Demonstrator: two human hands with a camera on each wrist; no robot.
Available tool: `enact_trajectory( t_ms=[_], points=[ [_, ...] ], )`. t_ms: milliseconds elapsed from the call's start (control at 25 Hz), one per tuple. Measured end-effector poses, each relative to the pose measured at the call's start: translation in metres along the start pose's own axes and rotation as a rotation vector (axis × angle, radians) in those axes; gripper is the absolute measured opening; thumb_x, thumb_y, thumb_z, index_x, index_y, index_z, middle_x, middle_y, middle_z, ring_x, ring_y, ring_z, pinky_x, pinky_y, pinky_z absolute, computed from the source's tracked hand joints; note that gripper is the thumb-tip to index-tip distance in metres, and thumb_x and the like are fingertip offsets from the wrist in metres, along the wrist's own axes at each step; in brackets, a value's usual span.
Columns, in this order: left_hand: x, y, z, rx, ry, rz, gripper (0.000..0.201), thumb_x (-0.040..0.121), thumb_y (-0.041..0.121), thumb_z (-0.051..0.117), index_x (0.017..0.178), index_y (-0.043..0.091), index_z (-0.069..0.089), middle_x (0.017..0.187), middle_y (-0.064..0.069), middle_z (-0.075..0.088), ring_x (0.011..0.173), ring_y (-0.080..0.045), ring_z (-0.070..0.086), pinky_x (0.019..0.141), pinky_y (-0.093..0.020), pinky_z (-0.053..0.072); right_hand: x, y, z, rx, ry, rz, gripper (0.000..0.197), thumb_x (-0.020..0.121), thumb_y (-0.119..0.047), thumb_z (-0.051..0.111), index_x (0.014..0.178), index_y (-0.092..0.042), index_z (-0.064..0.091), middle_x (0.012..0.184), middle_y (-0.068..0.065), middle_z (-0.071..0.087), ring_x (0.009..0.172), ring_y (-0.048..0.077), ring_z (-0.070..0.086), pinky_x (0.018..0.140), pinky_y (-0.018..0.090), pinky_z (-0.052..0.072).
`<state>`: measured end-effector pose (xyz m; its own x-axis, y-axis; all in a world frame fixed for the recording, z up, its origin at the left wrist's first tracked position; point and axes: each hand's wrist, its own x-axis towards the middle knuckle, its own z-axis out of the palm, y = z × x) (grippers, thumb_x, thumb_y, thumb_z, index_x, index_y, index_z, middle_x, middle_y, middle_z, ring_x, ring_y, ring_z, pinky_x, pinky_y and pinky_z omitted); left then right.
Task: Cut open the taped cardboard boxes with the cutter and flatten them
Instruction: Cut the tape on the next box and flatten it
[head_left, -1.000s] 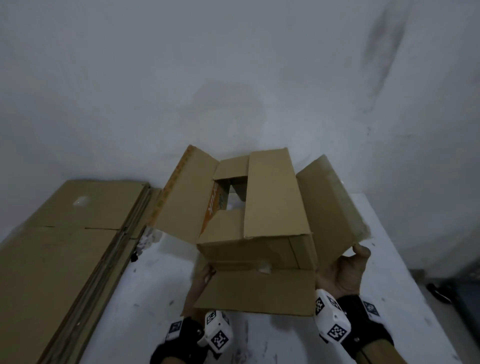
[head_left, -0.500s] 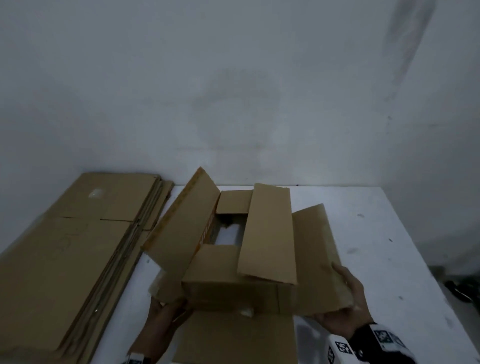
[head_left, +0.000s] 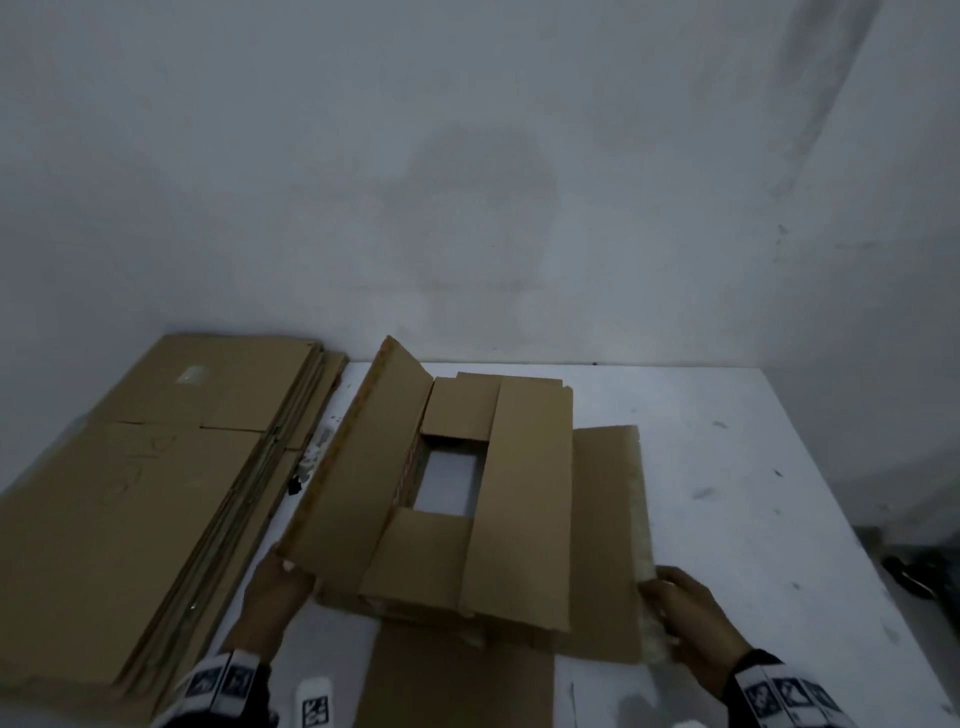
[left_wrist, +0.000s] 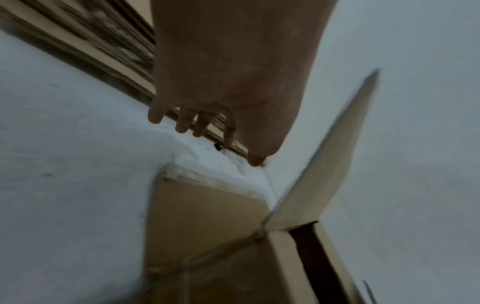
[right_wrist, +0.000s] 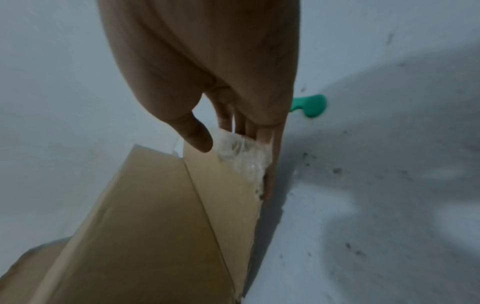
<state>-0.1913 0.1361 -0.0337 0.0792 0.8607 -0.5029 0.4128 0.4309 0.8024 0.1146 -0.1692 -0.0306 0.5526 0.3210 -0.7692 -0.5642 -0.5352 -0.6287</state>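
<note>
An opened cardboard box (head_left: 483, 499) lies on the white table (head_left: 753, 467) with its flaps spread, and the table shows through its open middle. My left hand (head_left: 275, 587) is at the near corner of the raised left flap (head_left: 353, 467). In the left wrist view its fingers (left_wrist: 182, 125) hang straight and hold nothing, with the box (left_wrist: 207, 236) below them. My right hand (head_left: 685, 623) pinches the taped near corner of the right flap (head_left: 605, 530), thumb (right_wrist: 197, 135) above and fingers beneath the flap (right_wrist: 221, 185). The green cutter (right_wrist: 309, 106) lies on the table beyond the right hand.
A stack of flattened cardboard (head_left: 156, 493) fills the table's left side, close to the box's left flap; its edges (left_wrist: 91, 41) show beside the left hand. A grey wall (head_left: 467, 182) stands behind the table. The table's right edge (head_left: 852, 519) drops off to the floor.
The box came down from a raised, tilted hold onto the table. Its right flap folded out flat. My left hand moved from under the box to the left flap's corner.
</note>
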Motion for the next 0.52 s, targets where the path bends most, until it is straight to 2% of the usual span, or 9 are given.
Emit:
enact_trajectory(
  t_ms=[40,80,160,240,320,400,440,480,520],
  points=[
    [-0.008,0.014,0.009,-0.11,0.0,0.045,0.041,0.101,0.005,0.053,0.141,-0.001,0.048,0.141,-0.026,0.051,0.128,-0.044,0.049,0.095,-0.037,0.05,0.004,-0.001,0.002,-0.057,0.044,-0.02,0.024,0.098,-0.022,0.058,0.121,-0.013,0.059,0.121,0.01,0.06,0.096,0.03,0.058,0.074,0.039,0.047],
    [-0.015,0.029,0.014,-0.15,-0.005,0.154,0.038,0.104,0.015,0.052,0.14,0.003,0.05,0.14,-0.021,0.053,0.127,-0.04,0.051,0.094,-0.035,0.051,0.009,-0.002,0.004,-0.101,0.09,-0.049,0.037,0.096,-0.023,0.062,0.13,-0.013,0.053,0.128,0.011,0.057,0.104,0.031,0.056,0.08,0.041,0.049],
    [-0.028,0.068,0.023,-0.28,-0.026,0.216,0.042,0.104,0.047,0.043,0.132,0.021,0.059,0.134,-0.004,0.058,0.123,-0.027,0.055,0.104,-0.045,0.046,0.015,-0.006,0.01,-0.196,0.167,-0.136,0.061,0.093,-0.025,0.067,0.146,-0.012,0.04,0.142,0.017,0.047,0.119,0.035,0.051,0.095,0.043,0.048],
    [-0.038,0.097,0.025,-0.316,-0.005,0.242,0.037,0.1,0.053,0.046,0.117,0.026,0.065,0.127,0.0,0.065,0.113,-0.021,0.061,0.104,-0.052,0.046,0.014,-0.017,0.018,-0.328,0.239,-0.238,0.07,0.089,-0.029,0.069,0.149,-0.014,0.036,0.145,0.022,0.041,0.125,0.039,0.048,0.101,0.042,0.046],
    [-0.061,0.115,0.028,-0.095,0.146,0.542,0.024,0.096,0.042,0.061,0.11,0.023,0.068,0.112,0.0,0.069,0.1,-0.012,0.063,0.096,-0.041,0.053,0.004,-0.035,0.03,-0.397,0.257,-0.389,0.064,0.089,-0.03,0.068,0.145,-0.017,0.04,0.141,0.021,0.041,0.119,0.035,0.051,0.095,0.035,0.047],
    [-0.095,0.124,0.042,0.139,0.193,1.024,0.015,0.093,0.024,0.067,0.106,0.018,0.068,0.096,0.005,0.067,0.086,0.002,0.06,0.081,-0.014,0.05,-0.007,-0.054,0.05,-0.467,0.175,-0.602,0.055,0.093,-0.029,0.064,0.143,-0.02,0.044,0.14,0.015,0.044,0.114,0.026,0.051,0.088,0.028,0.043],
    [-0.108,0.121,0.054,0.259,0.095,1.207,0.012,0.092,0.021,0.065,0.104,0.018,0.068,0.091,0.007,0.065,0.082,0.003,0.06,0.075,-0.008,0.047,-0.011,-0.062,0.062,-0.533,0.128,-0.71,0.05,0.094,-0.029,0.062,0.141,-0.022,0.047,0.142,0.013,0.043,0.118,0.025,0.049,0.09,0.027,0.042],
    [-0.113,0.115,0.068,0.376,-0.046,1.284,0.012,0.092,0.022,0.063,0.102,0.019,0.068,0.09,0.009,0.065,0.082,0.002,0.061,0.073,-0.009,0.048,-0.014,-0.068,0.075,-0.623,0.083,-0.793,0.047,0.094,-0.03,0.061,0.14,-0.024,0.049,0.143,0.013,0.041,0.125,0.027,0.044,0.096,0.029,0.041],
    [-0.11,0.107,0.082,0.483,-0.202,1.253,0.013,0.09,0.024,0.061,0.101,0.021,0.068,0.093,0.01,0.067,0.085,0.0,0.062,0.078,-0.013,0.05,-0.016,-0.074,0.088,-0.715,0.045,-0.843,0.046,0.095,-0.033,0.06,0.139,-0.027,0.05,0.145,0.014,0.037,0.133,0.031,0.038,0.102,0.034,0.04]
  ],
)
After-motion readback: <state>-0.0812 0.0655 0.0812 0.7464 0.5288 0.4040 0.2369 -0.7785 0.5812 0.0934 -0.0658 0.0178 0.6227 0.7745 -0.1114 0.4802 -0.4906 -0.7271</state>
